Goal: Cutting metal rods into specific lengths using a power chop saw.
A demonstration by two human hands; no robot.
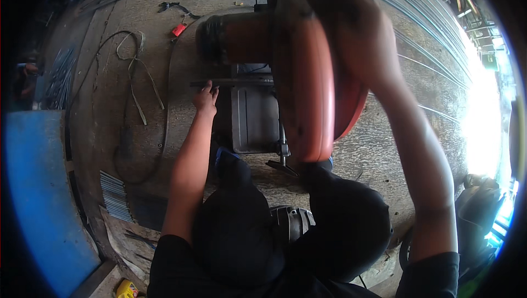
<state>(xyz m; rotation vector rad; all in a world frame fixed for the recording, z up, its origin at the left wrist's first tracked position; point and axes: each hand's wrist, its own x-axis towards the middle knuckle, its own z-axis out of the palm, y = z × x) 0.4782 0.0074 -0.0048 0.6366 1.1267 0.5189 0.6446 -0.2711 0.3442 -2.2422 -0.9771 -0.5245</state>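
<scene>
An orange cut-off saw (pixel 315 78) stands on the floor in front of my knees, its dark motor end pointing left. At the top of the saw my right hand (pixel 366 45) is closed around the dark handle; motion blurs the fingers, partly hiding the grip. Below the motor, a thin dark metal bar (pixel 233 83) lies across the saw's grey base (pixel 255 119). My left hand (pixel 206 99) pinches the bar near its left end. The saw's body hides the blade and the bar's right part. A clamp crank (pixel 282 152) sticks out at the base's near side.
Long thin rods (pixel 428 45) stretch across the far and right floor. At left lie a cord (pixel 164 106), pale string (pixel 132 67), a red object (pixel 178 30) and a stack of short rods (pixel 114 196). A blue panel (pixel 44 188) and yellow container (pixel 127 288) sit nearer.
</scene>
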